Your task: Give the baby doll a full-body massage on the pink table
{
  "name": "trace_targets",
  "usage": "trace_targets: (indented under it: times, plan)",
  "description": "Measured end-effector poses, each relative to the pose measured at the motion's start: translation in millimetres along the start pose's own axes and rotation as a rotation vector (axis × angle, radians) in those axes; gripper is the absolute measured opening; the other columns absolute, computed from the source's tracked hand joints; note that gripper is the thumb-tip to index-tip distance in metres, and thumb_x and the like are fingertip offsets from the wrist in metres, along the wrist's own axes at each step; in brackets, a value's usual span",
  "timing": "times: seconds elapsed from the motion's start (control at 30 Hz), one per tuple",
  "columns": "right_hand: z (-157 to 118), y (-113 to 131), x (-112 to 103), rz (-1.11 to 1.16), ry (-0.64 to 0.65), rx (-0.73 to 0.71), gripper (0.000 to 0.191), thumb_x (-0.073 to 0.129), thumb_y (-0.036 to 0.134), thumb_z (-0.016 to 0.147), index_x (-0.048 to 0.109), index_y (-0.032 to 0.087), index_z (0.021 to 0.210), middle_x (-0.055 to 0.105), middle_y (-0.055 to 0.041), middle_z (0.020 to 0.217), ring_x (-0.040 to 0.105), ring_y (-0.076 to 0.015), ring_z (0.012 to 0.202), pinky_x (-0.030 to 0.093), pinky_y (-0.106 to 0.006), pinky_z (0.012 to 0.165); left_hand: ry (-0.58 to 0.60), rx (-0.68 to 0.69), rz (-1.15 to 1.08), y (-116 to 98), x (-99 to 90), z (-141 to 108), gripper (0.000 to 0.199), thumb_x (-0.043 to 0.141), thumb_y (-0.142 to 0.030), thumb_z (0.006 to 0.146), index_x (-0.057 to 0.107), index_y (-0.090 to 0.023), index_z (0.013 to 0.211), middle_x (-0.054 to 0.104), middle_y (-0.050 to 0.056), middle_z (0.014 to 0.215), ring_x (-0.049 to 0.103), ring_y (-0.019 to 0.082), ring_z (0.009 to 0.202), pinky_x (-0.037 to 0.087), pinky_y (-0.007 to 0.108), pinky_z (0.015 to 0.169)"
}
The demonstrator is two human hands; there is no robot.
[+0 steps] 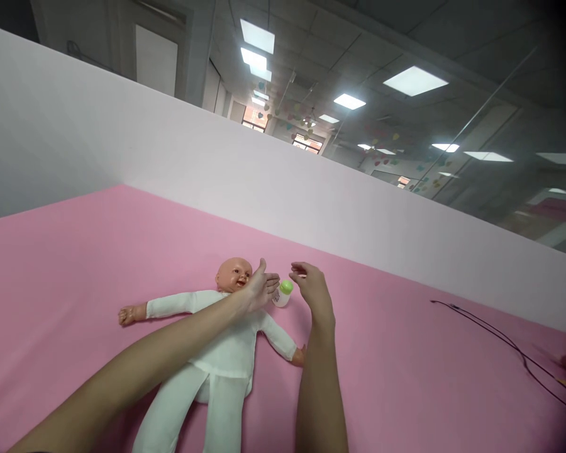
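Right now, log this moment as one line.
left hand: open, left of bottle | right hand: open, right of bottle | bottle: green-capped, beside doll | doll: face up on pink surface

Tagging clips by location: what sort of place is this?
Probably a large shared workroom, perhaps an office or training space: panel lights across the ceiling, and a low white partition closing off a pink surface where a doll lies.

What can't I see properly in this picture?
In the head view:
Doll: feet cut off by the bottom edge; chest partly behind the left forearm.
Bottle: print too small to read; touch with the left hand unclear, since they overlap.
Black cable: one end beyond the right edge.
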State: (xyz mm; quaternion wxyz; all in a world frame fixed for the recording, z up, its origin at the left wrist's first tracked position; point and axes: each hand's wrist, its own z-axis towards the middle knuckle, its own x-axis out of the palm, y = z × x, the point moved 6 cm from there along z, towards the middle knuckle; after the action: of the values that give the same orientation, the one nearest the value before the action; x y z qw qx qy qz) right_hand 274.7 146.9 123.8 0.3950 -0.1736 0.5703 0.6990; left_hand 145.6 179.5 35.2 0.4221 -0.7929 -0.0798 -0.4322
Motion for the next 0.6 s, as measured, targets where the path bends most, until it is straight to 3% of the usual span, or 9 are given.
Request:
trace_targets:
  times: [0.07, 0.17, 0.23, 0.3, 0.37, 0.43, 0.5, 0.6]
  plan:
    - [0, 13, -2, 0.223, -0.033, -0.051, 0.022, 0.069, 0.031, 0.08, 0.076, 0.018, 0.097, 0.077, -0.0106, 0.099, 0.07, -0.0263, 0.091, 0.055, -0.041, 0.087, 0.092, 0.051, -0.029, -15, 0.4, -20, 0.074, 0.035, -0.069, 0.101, 0.06, -0.006, 0.131, 0.046, 0.023, 0.157, 0.048, 0.025, 0.144, 0.051, 0.026, 0.102]
    - [-5, 39, 15, 0.418, -0.021, -0.12, 0.025, 0.076, 0.04, 0.077, 0.077, 0.018, 0.089, 0.078, -0.0099, 0.093, 0.072, -0.0273, 0.089, 0.057, -0.043, 0.087, 0.154, 0.105, -0.123, -35, -2.8, -43, 0.081, 0.031, -0.07, 0.101, 0.055, -0.003, 0.14, 0.049, 0.024, 0.155, 0.05, 0.026, 0.143, 0.05, 0.029, 0.108]
    - [-12, 60, 40, 0.464, -0.003, -0.185, 0.033, 0.07, 0.046, 0.085, 0.078, 0.019, 0.1, 0.078, -0.012, 0.107, 0.072, -0.0287, 0.103, 0.055, -0.045, 0.097, 0.133, 0.129, -0.171, -43, -7.2, -51, 0.083, 0.028, -0.071, 0.102, 0.057, -0.002, 0.139, 0.055, 0.025, 0.149, 0.057, 0.027, 0.137, 0.051, 0.032, 0.109]
    - [-21, 80, 75, 0.419, 0.072, -0.271, 0.046, 0.056, 0.053, 0.095, 0.073, 0.02, 0.123, 0.07, -0.0128, 0.134, 0.063, -0.0293, 0.128, 0.045, -0.049, 0.114, 0.083, 0.186, -0.192, -51, -12.9, -57, 0.084, 0.023, -0.072, 0.101, 0.06, -0.005, 0.136, 0.057, 0.024, 0.147, 0.059, 0.028, 0.134, 0.051, 0.035, 0.11]
    - [-30, 95, 107, 0.333, 0.12, -0.367, 0.063, 0.043, 0.062, 0.101, 0.055, 0.022, 0.148, 0.047, -0.0095, 0.16, 0.032, -0.0275, 0.155, 0.021, -0.052, 0.128, 0.039, 0.28, -0.169, -62, -17.7, -64, 0.084, 0.023, -0.075, 0.1, 0.061, -0.01, 0.136, 0.054, 0.019, 0.152, 0.056, 0.027, 0.138, 0.049, 0.034, 0.111]
    - [-37, 99, 128, 0.309, 0.113, -0.365, 0.077, 0.032, 0.066, 0.103, 0.025, 0.021, 0.165, 0.017, -0.0063, 0.173, 0.006, -0.0234, 0.161, 0.008, -0.051, 0.131, 0.057, 0.392, -0.092, -75, -16.9, -74, 0.085, 0.021, -0.078, 0.098, 0.06, -0.015, 0.14, 0.048, 0.013, 0.159, 0.047, 0.026, 0.145, 0.045, 0.033, 0.116]
    - [-44, 98, 141, 0.354, 0.129, -0.289, 0.083, 0.026, 0.07, 0.102, 0.005, 0.023, 0.167, 0.003, -0.0044, 0.175, 0.0, -0.0218, 0.161, 0.009, -0.049, 0.131, 0.117, 0.516, 0.033, -89, -10.6, -88, 0.09, 0.011, -0.08, 0.097, 0.057, -0.02, 0.147, 0.042, 0.008, 0.164, 0.036, 0.025, 0.153, 0.036, 0.034, 0.122]
    - [-62, 103, 152, 0.502, 0.196, -0.211, 0.082, 0.021, 0.073, 0.102, 0.003, 0.027, 0.167, 0.003, -0.0022, 0.175, 0.003, -0.021, 0.161, 0.014, -0.048, 0.13, 0.063, 0.706, 0.299, -106, -4.2, -108, 0.085, 0.006, -0.077, 0.098, 0.049, -0.029, 0.154, 0.033, -0.001, 0.169, 0.016, 0.023, 0.16, 0.019, 0.039, 0.129]
